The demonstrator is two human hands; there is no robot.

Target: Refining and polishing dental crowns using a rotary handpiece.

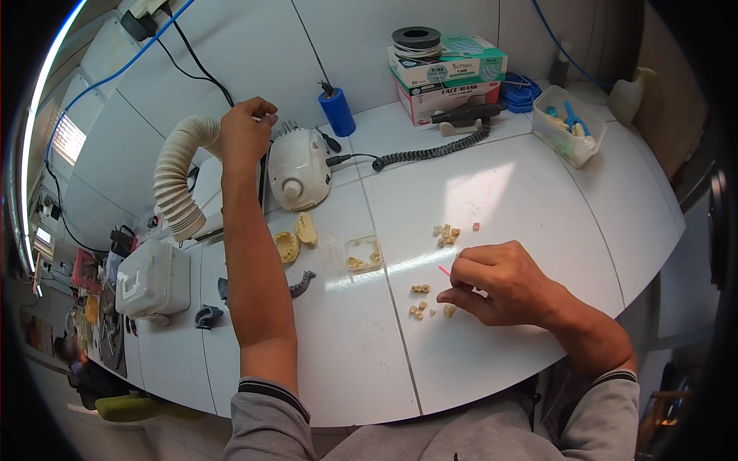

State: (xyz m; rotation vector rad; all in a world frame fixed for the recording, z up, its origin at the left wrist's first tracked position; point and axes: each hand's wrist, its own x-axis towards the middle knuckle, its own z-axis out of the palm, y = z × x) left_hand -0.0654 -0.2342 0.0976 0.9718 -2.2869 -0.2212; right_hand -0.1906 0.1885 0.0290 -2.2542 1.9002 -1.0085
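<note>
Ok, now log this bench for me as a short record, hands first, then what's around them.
Left hand: raised near the white handpiece control unit; grip unclear
Right hand: holding a thin pink stick, only its end showing
Beside right hand: small tooth-shaped dental pieces, in loose groups
Bench middle: clear box holding more pieces; cream dental casts
Bench back: blue cylinder; black handpiece with coiled cord
Right end: clear open tub

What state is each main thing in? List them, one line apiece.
Right hand: closed on a thin pink stick
Left hand: raised; grip unclear
Clear tub: open, blue items inside
White storage box: lid on
Black handpiece: resting on its stand
Coiled cord: plugged into control unit
Cardboard boxes: stacked, wire spool on top
White hose: bent, mouth downward
</note>
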